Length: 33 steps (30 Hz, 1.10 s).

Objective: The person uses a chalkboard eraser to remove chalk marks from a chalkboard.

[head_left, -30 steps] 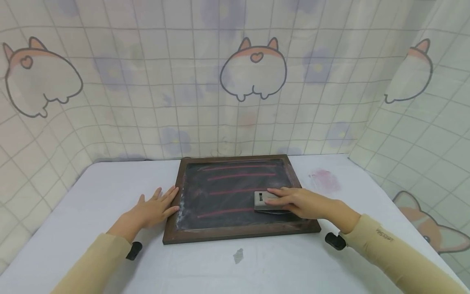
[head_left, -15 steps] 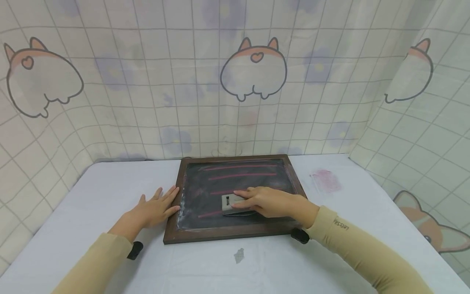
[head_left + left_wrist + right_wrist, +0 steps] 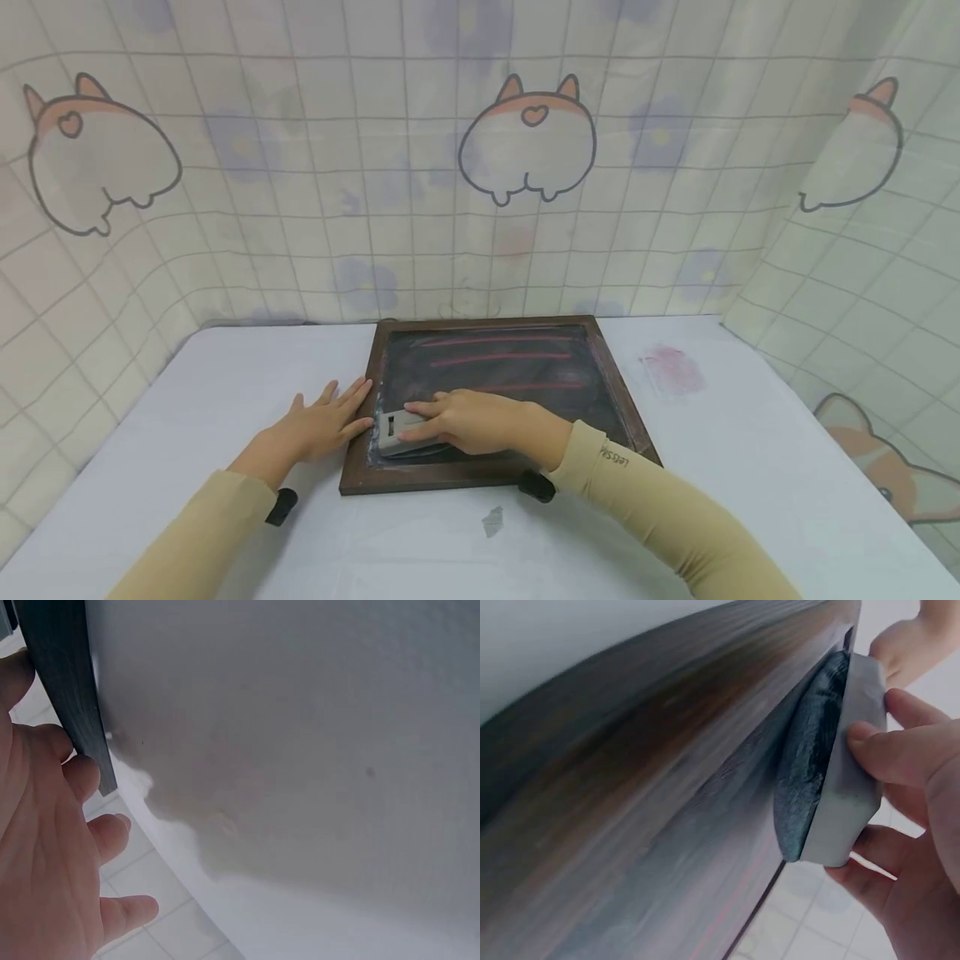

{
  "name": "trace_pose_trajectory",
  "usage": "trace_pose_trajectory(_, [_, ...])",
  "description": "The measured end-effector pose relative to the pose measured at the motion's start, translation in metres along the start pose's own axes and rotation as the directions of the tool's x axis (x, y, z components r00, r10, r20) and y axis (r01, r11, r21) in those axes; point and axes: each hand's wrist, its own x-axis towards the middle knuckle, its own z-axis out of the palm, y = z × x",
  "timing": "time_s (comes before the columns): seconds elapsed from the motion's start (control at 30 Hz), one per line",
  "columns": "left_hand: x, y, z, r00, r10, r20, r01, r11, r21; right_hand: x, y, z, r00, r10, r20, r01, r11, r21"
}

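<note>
A small chalkboard (image 3: 600, 400) in a brown wooden frame lies on the table, with red chalk lines across its upper part. My right hand (image 3: 480, 421) grips a grey chalkboard eraser (image 3: 392, 427) near the board's lower left corner. In the right wrist view, thumb and fingers hold the eraser's (image 3: 847, 802) hard back, and its dark felt (image 3: 806, 772) faces the board. My left hand (image 3: 315, 429) rests with spread fingers, its fingertips at the frame's left edge. The left wrist view shows those fingers (image 3: 82, 776) beside the dark frame (image 3: 67, 675).
A white cloth-covered table (image 3: 420, 550) surrounds the board. A pink chalk smudge (image 3: 671, 369) marks the cloth on the right, and a grey patch (image 3: 492, 522) lies in front of the board. A patterned curtain (image 3: 420, 233) hangs behind.
My right hand has slid the eraser left along the board's lower part, and the lowest red line no longer shows. My left hand stays at the frame.
</note>
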Motion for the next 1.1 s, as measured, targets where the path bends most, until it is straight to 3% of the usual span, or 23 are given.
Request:
trace_pose_trajectory(0.13, [0.001,0.002,-0.001,1.0,0.003,0.0,-0.003,1.0,0.003,-0.004,0.002,0.001,0.999,0.03,0.012,-0.03,0.999,0.014])
trace_pose_trajectory(0.27, [0.0,0.004,-0.003,1.0,0.005,0.005,-0.005,1.0,-0.001,-0.022,0.008,0.002,0.998,0.065,0.009,-0.065,0.997,0.033])
trace_pose_trajectory(0.47, [-0.001,0.004,-0.004,1.0,0.02,0.011,-0.02,1.0,-0.013,-0.075,0.027,0.006,0.993,0.104,-0.065,-0.102,0.994,0.033])
trace_pose_trajectory(0.67, [-0.002,0.002,-0.004,1.0,0.02,0.01,-0.02,0.999,-0.026,-0.138,0.039,0.015,0.979,0.201,-0.035,-0.201,0.979,-0.011])
trace_pose_trajectory(0.8, [-0.004,0.001,-0.003,1.0,0.019,0.01,-0.019,0.999,-0.031,-0.173,0.041,0.019,0.972,0.227,-0.058,-0.23,0.972,-0.049])
trace_pose_trajectory(0.97, [-0.002,0.001,-0.003,1.0,0.023,0.001,-0.023,0.999,-0.022,-0.2,0.045,0.02,0.959,0.266,-0.096,-0.27,0.963,-0.026])
trace_pose_trajectory(1.1, [-0.001,0.001,-0.002,1.0,0.025,-0.001,-0.025,0.999,-0.024,-0.202,0.046,0.021,0.963,0.239,-0.125,-0.244,0.969,-0.03])
